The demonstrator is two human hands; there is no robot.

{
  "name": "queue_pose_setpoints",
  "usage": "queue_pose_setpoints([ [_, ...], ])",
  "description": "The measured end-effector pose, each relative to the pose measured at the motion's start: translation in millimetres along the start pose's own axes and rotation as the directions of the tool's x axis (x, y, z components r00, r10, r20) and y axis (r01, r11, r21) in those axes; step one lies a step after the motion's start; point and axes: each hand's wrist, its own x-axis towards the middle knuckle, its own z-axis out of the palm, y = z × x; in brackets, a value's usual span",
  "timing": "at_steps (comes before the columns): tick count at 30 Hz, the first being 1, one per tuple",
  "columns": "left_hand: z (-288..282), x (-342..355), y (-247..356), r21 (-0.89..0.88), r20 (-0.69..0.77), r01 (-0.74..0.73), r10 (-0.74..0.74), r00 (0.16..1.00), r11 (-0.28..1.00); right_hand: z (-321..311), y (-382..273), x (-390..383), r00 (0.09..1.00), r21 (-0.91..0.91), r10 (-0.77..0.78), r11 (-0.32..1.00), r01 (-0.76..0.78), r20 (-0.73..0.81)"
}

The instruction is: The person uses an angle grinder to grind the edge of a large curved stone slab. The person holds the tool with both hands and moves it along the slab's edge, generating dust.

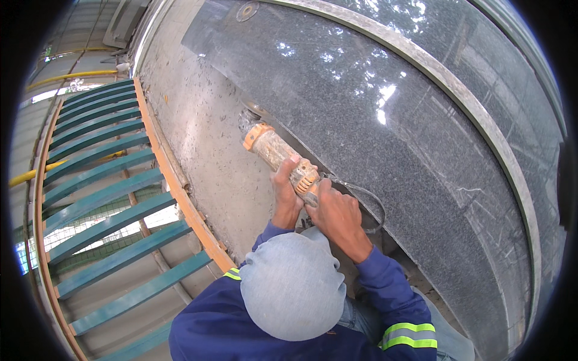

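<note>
A co-worker [292, 289] in a pale blue head covering and a navy jacket with reflective stripes bends over in the lower middle, seen from above. Their left hand [284, 198] and right hand [337, 219] grip a dusty orange angle grinder [274, 146] with a disc [256, 108] at its far end, close to the edge of a dark speckled stone slab [325, 102]. A black cord [373, 198] loops from the tool's back. Neither my left hand nor my right hand is in view.
A rack of green slats with orange side rails [211, 234] stands at left, beside yellow pipes [84, 74]. A pale dusty surface [186, 126] lies between rack and slab. A round disc [247, 11] rests at the top. A curved-looking rail [457, 90] crosses the glossy stone at right.
</note>
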Motion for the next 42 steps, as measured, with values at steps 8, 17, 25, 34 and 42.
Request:
queue_pose_setpoints([
  [8, -2, 5, 0, -0.031, 0.004, -0.019, 0.019, 1.000, 0.999, -1, -1, 2, 0.998, -0.028, -0.046, 0.999, 0.045, -0.044],
  [17, 7, -3, 3, -0.071, -0.002, -0.018, 0.018, 1.000, 0.997, -3, -1, -1, 1.000, -0.034, -0.016, 0.999, 0.016, -0.016],
  [25, 6, 0, 2, -0.076, -0.008, -0.011, 0.011, 1.000, 0.997, -5, 0, -1, 0.997, -0.031, -0.059, 0.998, 0.058, -0.054],
  [34, 10, -1, 4, -0.069, -0.022, -0.010, 0.008, 1.000, 0.998, -1, 2, 2, 0.996, -0.038, -0.054, 0.998, 0.052, -0.068],
  [42, 9, -1, 3, -0.074, -0.015, -0.011, 0.010, 1.000, 0.997, -5, 0, -1, 0.996, -0.035, -0.069, 0.997, 0.067, -0.064],
])
